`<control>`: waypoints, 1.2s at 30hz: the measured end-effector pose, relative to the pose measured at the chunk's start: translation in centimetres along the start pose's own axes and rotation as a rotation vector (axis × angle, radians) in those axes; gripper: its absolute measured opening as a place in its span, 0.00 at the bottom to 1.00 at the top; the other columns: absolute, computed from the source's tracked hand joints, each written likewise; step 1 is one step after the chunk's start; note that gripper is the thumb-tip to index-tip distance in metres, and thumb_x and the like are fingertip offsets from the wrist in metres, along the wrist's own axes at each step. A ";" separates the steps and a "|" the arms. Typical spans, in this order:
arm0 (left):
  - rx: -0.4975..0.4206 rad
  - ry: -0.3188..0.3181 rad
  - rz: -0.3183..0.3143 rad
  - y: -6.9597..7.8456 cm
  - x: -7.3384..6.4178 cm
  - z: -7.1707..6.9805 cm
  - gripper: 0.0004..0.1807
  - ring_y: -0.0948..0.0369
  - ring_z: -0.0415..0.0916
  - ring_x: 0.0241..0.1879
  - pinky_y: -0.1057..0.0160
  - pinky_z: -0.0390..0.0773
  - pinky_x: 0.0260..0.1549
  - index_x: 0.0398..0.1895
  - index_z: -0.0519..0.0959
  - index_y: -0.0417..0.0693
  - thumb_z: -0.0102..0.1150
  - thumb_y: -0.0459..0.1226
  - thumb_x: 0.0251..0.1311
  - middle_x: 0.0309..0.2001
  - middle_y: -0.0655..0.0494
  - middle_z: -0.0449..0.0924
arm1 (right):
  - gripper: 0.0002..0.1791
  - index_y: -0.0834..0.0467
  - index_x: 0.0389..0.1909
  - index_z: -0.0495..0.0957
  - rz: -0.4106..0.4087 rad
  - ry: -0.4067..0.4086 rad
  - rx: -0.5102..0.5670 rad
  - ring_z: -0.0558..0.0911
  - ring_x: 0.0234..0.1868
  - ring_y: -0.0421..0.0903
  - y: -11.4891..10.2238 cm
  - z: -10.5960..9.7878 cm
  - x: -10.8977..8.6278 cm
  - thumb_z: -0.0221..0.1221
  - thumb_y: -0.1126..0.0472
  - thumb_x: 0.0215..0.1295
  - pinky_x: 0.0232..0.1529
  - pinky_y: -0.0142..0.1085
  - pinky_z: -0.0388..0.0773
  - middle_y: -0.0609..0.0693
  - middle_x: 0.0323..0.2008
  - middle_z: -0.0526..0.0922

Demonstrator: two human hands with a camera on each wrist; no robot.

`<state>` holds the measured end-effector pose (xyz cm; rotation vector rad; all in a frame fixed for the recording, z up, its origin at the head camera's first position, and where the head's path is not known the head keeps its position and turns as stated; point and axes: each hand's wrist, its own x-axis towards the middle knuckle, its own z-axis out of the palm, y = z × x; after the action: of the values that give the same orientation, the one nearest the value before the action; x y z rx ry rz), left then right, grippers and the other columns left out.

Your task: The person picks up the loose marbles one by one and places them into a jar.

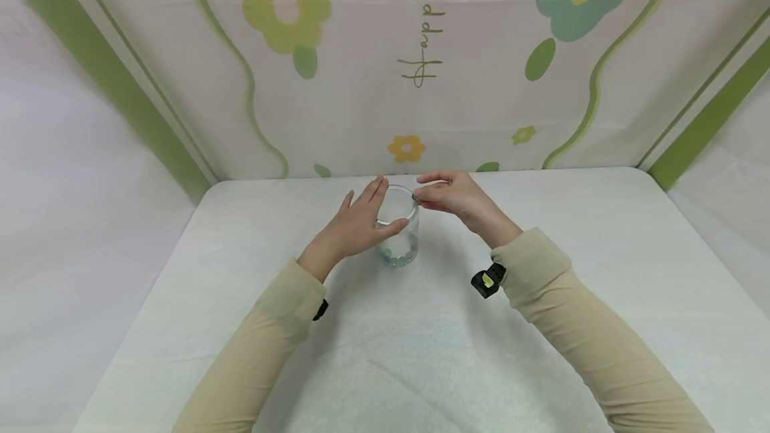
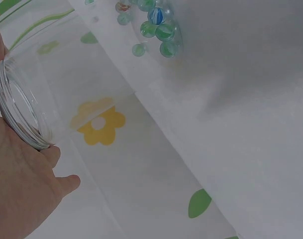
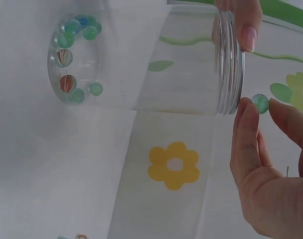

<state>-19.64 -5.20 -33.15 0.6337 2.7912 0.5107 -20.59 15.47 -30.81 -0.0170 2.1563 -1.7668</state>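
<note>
Right hand point(image 1: 460, 202): thumb and fingertips are brought close together, the gap narrow, pinching one green marble point(image 3: 260, 103); the marble sits at the very tips, just beyond the mouth of the jar point(image 1: 409, 232), at the right side of its rim; the fingertips are hard by the rim, and whether they touch it cannot be told.

Left hand point(image 1: 359, 224): fingers are extended along the left and far side of the jar's rim; the thumb stands well away from them, reaching straight across the near side, so that the spread is wide; in the right wrist view the tip of this thumb lies against the ringed neck; the hand rests on the glass and bears no marble.

Jar: clear, upright on the white bench point(image 1: 385, 359), near its far edge and between the two hands; mouth uncovered; loose marbles point(image 3: 67, 83) lie on its floor, mostly green, with one blue and some reddish-brown streaked ones, gathered along the wall.

Surroundings: a printed cloth point(image 1: 361, 112) rises behind the bench, bearing flowers, leaves and the word "Happy"; both sleeves point(image 1: 601, 339) are beige with turned-back cuffs; a black strap point(image 1: 496, 274) shows beside the right cuff.
</note>
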 end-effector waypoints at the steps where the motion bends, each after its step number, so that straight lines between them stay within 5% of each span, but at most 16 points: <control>1: 0.000 0.002 0.002 0.0 0.0 0.0 0.50 0.59 0.33 0.78 0.45 0.34 0.74 0.77 0.35 0.46 0.39 0.66 0.64 0.78 0.55 0.31 | 0.24 0.65 0.60 0.69 0.002 0.000 -0.005 0.82 0.36 0.33 0.0 0.0 0.0 0.58 0.63 0.65 0.55 0.36 0.79 0.50 0.41 0.81; 17: 0.000 0.002 0.005 0.3 0.1 -0.1 0.50 0.60 0.33 0.78 0.45 0.33 0.74 0.76 0.35 0.46 0.39 0.65 0.64 0.78 0.55 0.30 | 0.24 0.65 0.61 0.68 0.002 0.004 -0.023 0.82 0.35 0.33 0.1 -0.4 -0.1 0.57 0.63 0.66 0.49 0.29 0.81 0.63 0.54 0.78; 24: 0.008 0.003 0.004 0.3 0.1 0.1 0.50 0.60 0.33 0.78 0.46 0.33 0.75 0.76 0.35 0.46 0.38 0.66 0.64 0.78 0.55 0.30 | 0.23 0.64 0.61 0.69 0.009 0.041 -0.054 0.82 0.37 0.33 0.7 -1.7 -0.5 0.56 0.62 0.67 0.46 0.27 0.81 0.54 0.47 0.79; 36: 0.007 0.016 0.016 0.3 0.2 0.3 0.50 0.59 0.33 0.78 0.44 0.34 0.74 0.76 0.36 0.45 0.40 0.65 0.64 0.78 0.54 0.32 | 0.25 0.63 0.64 0.66 0.081 0.073 -0.116 0.82 0.39 0.31 2.8 -5.1 -0.9 0.55 0.60 0.68 0.45 0.24 0.79 0.52 0.49 0.78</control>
<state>-19.63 -4.72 -33.38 0.6568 2.8060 0.5107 -20.53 21.14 -32.46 0.1061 2.2744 -1.6201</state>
